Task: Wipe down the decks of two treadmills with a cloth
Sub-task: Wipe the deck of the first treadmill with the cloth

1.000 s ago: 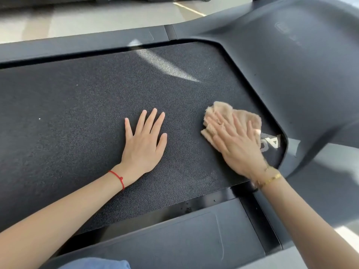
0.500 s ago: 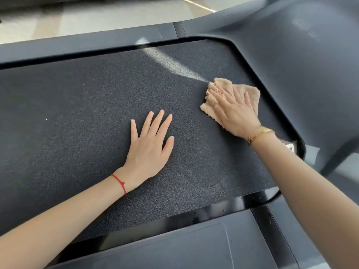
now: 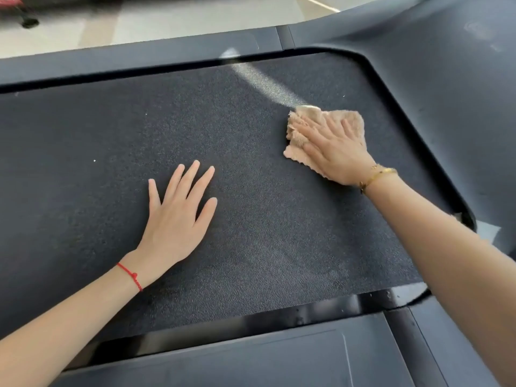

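Progress, judged: wiping of the first deck is under way and far from finished. Pale specks lie on the left stretch of the black textured treadmill deck [image 3: 83, 177], so that part looks unwiped; no second treadmill can be identified, so that deck is presumably still to do. Left hand [image 3: 176, 216], thin red cord bracelet [image 3: 131, 275] at the wrist: palm down, flat on the deck near its middle, fingers straight and spread, holding nothing, apparently bracing. To its right, well apart from it, the beige fluffy crumpled cloth [image 3: 351, 121] lies on the deck near the far right corner, at the end of a streak of sunlight [image 3: 262, 79]. Right hand [image 3: 332, 152], gold bracelet [image 3: 377, 174] at the wrist: laid flat on the cloth, fingers extended and pressing it down, not curled round it. Dark grey moulded plastic motor cover [image 3: 446, 93] borders the deck on the right.
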Tool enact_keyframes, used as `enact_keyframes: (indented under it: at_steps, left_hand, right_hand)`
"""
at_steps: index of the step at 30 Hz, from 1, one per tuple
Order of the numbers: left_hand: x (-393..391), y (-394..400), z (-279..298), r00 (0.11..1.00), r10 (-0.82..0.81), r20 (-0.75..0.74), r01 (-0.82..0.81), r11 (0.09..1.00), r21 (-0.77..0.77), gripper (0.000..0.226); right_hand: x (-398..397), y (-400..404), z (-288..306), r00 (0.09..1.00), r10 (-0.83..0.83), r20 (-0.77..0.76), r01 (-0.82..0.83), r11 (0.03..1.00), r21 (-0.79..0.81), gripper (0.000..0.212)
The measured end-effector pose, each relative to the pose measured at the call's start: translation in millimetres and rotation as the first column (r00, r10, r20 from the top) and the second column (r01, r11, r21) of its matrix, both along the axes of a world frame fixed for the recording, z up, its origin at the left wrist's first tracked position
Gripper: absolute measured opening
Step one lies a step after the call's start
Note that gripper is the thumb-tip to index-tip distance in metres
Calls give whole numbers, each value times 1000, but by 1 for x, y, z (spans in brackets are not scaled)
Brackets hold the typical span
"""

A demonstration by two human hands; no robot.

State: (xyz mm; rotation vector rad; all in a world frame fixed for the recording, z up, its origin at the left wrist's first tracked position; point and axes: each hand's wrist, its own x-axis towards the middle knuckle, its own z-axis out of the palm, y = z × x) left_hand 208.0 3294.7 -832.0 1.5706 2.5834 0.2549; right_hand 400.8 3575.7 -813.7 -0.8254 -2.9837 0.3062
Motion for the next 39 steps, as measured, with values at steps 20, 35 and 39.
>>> enact_keyframes:
  at_steps: [20, 35, 39]
  left_hand:
    - [-19, -76, 4, 1000, 16, -25, -16, 1000, -22, 66]
    - [-16, -76, -4, 998, 50, -37, -48, 997, 63, 54]
    - [-16, -76, -2, 998, 46, -30, -44, 997, 60, 54]
  right_hand:
    - [-10, -208, 3, 776, 629, -60, -631, 772, -77, 48]
    - [1, -237, 2, 976, 218, 30, -217, 976, -38, 49]
    - [24, -226, 2, 999, 28, 16, -28, 1000, 11, 53]
